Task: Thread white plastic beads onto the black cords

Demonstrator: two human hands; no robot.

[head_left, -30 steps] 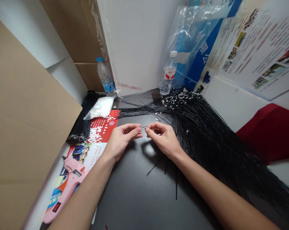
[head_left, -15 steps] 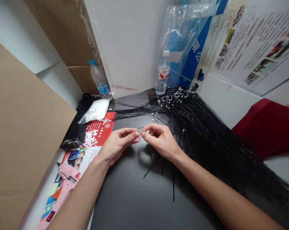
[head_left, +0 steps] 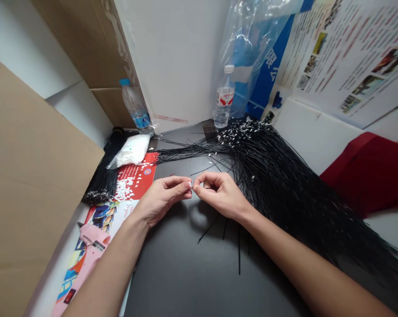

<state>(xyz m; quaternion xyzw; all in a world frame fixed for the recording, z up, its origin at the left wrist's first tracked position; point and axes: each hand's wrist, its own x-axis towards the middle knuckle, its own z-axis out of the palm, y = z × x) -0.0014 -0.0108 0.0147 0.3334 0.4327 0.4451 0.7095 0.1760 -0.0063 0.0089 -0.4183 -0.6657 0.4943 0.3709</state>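
Note:
My left hand [head_left: 167,193] is closed in a pinch, with a small white piece [head_left: 189,184] between thumb and forefinger. Facing it, almost fingertip to fingertip, my right hand [head_left: 219,193] pinches too; whatever it holds is too small and hidden to make out. Both hands are above the dark grey tabletop [head_left: 186,273]. A big heap of thin black cords [head_left: 285,189], many with white bits at their ends, spreads beside my right hand and forearm. More loose white pieces [head_left: 125,189] lie on a red and white printed sheet [head_left: 146,176] left of my left hand.
A clear bag of white pieces [head_left: 131,149] and a black cord bundle [head_left: 103,180] lie at left. A pink glue gun [head_left: 90,259] is beside my left forearm. Two water bottles, blue-capped [head_left: 134,105] and white-capped [head_left: 224,99], stand behind. Cardboard [head_left: 30,176] borders the left; red cloth [head_left: 367,171] lies right.
My right fingertips have moved slightly left, closer to the white piece in my left hand. The left hand has barely moved. The view has shifted a little.

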